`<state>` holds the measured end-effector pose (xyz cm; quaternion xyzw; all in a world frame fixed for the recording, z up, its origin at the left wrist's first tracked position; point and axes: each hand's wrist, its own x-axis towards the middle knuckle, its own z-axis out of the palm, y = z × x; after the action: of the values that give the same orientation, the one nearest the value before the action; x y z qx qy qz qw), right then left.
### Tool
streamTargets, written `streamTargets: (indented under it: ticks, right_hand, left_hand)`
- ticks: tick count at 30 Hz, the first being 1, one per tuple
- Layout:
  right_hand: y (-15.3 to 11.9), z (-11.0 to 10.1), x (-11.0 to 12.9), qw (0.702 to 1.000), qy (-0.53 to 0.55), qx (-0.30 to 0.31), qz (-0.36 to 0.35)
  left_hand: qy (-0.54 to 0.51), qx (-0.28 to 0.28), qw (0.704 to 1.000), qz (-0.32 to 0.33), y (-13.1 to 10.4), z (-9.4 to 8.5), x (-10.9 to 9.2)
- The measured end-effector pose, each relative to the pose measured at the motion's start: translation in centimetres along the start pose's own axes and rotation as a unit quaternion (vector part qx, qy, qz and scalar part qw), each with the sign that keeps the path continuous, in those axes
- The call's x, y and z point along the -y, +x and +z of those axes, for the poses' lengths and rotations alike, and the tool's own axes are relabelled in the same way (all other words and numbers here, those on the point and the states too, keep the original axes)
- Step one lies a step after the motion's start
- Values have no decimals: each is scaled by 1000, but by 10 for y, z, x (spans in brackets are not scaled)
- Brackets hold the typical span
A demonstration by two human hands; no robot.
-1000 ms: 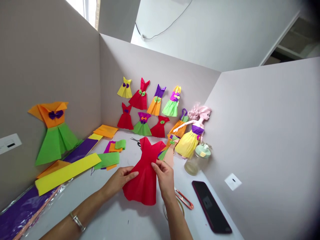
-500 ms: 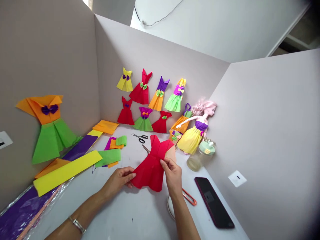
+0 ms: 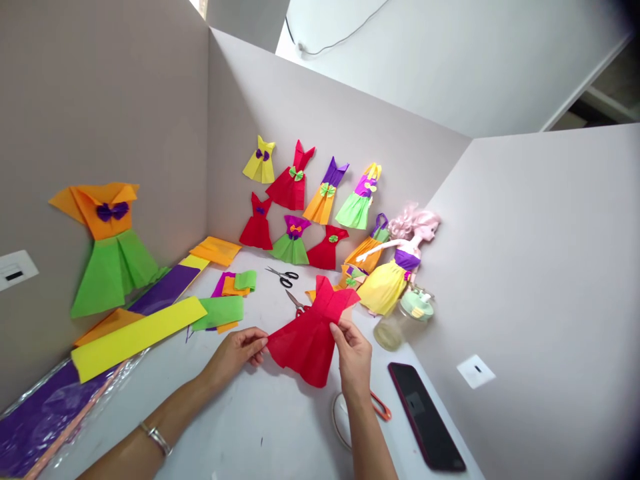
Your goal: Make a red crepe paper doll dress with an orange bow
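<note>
From here the red dress [image 3: 311, 337] hides part of the red scissors [image 3: 295, 301] and some fingertips of the right hand [image 3: 356, 360]. The right forearm [image 3: 371, 437] covers part of an orange tool [image 3: 381, 407] and a ring [image 3: 333, 420], perhaps tape. Purple sheeting [image 3: 45, 413] runs out of view leftward; a dark speck [image 3: 261, 441] is too small to name.

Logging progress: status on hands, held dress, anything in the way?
Left hand pinching red dress by hem corner, right hand by side. Dress spread between both. Red-handled scissors partly hidden behind.

Soft, bright light glints off the plastic wrapping [image 3: 53, 408]; the upper-right corner is dark.
</note>
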<state>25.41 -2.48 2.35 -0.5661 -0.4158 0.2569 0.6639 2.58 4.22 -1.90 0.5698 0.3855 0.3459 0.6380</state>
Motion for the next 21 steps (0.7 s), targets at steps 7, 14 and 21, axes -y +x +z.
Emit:
streamTargets:
  ticks: [7, 14, 21]
  right_hand:
    - [-1, -2, 0, 1000, 5, 4, -4]
    - [-4, -3, 2, 1000, 9, 22, -4]
    - [-6, 0, 5, 999, 13, 45, -8]
  left_hand:
    - [19, -18, 1000, 10, -1, -2, -3]
    - [31, -36, 999, 20, 0, -5, -2]
    - [36, -30, 999, 19, 1, -1, 2]
